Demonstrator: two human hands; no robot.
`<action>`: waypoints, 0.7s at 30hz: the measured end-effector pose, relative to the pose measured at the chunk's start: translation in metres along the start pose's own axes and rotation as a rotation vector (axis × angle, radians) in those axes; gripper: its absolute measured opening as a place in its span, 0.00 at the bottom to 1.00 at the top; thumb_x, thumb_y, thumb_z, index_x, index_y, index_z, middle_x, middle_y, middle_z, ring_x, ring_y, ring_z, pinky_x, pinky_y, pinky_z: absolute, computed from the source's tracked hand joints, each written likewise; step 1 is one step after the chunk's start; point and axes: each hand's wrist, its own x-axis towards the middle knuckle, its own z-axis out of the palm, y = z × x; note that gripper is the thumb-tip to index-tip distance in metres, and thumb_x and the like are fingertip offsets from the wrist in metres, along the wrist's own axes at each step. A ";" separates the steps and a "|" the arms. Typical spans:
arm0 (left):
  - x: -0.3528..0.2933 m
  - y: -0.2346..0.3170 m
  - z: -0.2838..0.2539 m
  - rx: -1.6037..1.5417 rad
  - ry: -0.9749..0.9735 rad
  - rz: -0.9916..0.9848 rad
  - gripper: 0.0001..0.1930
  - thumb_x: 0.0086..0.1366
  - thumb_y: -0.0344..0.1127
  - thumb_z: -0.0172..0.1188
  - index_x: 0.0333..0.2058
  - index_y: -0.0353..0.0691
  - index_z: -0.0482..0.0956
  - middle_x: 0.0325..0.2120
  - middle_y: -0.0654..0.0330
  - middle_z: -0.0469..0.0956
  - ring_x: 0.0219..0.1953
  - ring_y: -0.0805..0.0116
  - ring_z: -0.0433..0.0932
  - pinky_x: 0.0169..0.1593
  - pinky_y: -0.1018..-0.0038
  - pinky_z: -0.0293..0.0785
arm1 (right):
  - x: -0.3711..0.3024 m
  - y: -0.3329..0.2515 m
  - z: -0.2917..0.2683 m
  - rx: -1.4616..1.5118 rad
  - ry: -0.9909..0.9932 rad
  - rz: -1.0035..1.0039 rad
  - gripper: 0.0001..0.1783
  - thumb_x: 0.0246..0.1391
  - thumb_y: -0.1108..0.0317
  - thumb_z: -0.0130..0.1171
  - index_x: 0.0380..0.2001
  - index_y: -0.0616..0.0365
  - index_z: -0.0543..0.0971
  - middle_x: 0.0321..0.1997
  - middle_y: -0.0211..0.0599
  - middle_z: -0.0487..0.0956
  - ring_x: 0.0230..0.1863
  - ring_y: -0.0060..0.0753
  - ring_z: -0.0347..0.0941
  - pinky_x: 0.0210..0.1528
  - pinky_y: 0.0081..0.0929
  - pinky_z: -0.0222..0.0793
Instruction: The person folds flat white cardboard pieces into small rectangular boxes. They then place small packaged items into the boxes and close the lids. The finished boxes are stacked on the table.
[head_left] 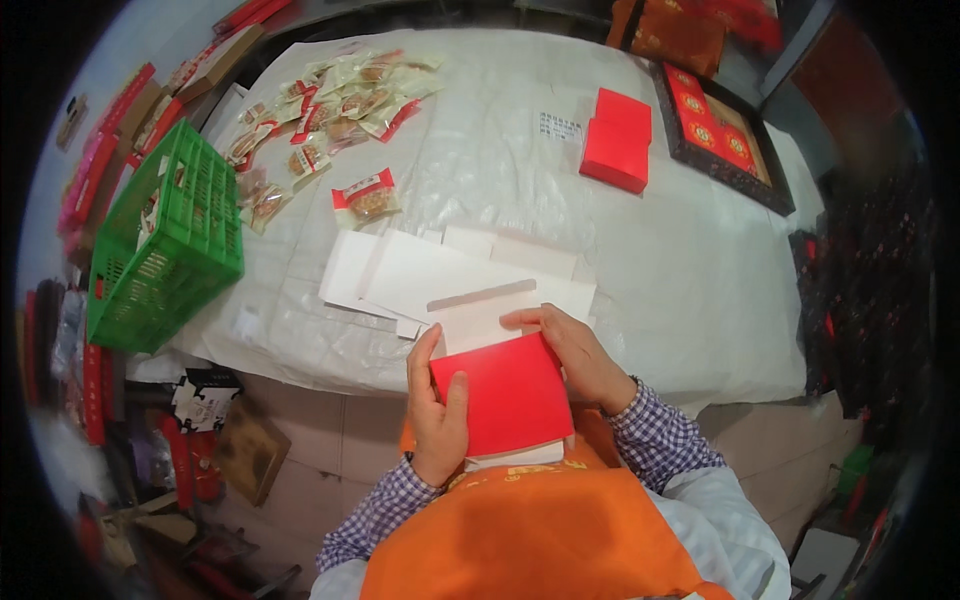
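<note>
Close to my body, at the table's near edge, I hold a red paper box (pixel 503 392) with white flaps sticking out at its far and near ends. My left hand (pixel 440 425) grips its left side, thumb on the red face. Along its right side lies my right hand (pixel 575 352), with curled fingers reaching over the white far flap (pixel 480 315). Just beyond are flat white card blanks (pixel 420 270) in an overlapping pile. A wrapped pastry (pixel 367 200) with a red-topped clear wrapper lies past them, near a heap of similar packets (pixel 340 110).
A green plastic crate (pixel 170 250) stands at the table's left edge. Two red boxes (pixel 617 140) sit at the far right, beside a dark-framed tray (pixel 690 150) holding several red boxes. A printed paper slip (pixel 560 128) lies near them. Cartons (pixel 250 450) crowd the floor at left.
</note>
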 end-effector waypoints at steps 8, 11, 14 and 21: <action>-0.011 -0.035 -0.017 0.153 -0.027 -0.009 0.18 0.76 0.33 0.45 0.60 0.31 0.68 0.61 0.50 0.69 0.62 0.59 0.68 0.67 0.64 0.61 | -0.018 0.009 0.019 0.047 0.096 0.051 0.27 0.76 0.53 0.34 0.57 0.62 0.74 0.55 0.47 0.77 0.55 0.33 0.73 0.60 0.28 0.68; -0.008 -0.048 -0.027 0.077 -0.018 0.101 0.20 0.79 0.40 0.39 0.53 0.31 0.75 0.56 0.49 0.73 0.60 0.56 0.70 0.65 0.63 0.62 | -0.025 0.010 0.037 0.159 0.281 0.030 0.21 0.74 0.58 0.39 0.53 0.62 0.74 0.50 0.47 0.77 0.51 0.35 0.75 0.56 0.29 0.69; -0.010 -0.041 -0.033 0.183 -0.027 0.119 0.24 0.79 0.44 0.37 0.45 0.32 0.80 0.51 0.48 0.76 0.59 0.54 0.70 0.63 0.63 0.63 | -0.039 -0.002 0.034 0.072 0.304 0.051 0.13 0.69 0.67 0.45 0.48 0.62 0.74 0.44 0.47 0.78 0.46 0.42 0.75 0.52 0.32 0.70; -0.019 -0.030 -0.021 0.334 0.029 0.172 0.20 0.78 0.39 0.43 0.37 0.32 0.82 0.46 0.49 0.79 0.52 0.57 0.76 0.56 0.63 0.71 | -0.057 0.014 0.037 -0.114 0.403 -0.013 0.05 0.65 0.73 0.52 0.37 0.64 0.74 0.38 0.43 0.76 0.38 0.38 0.74 0.43 0.30 0.71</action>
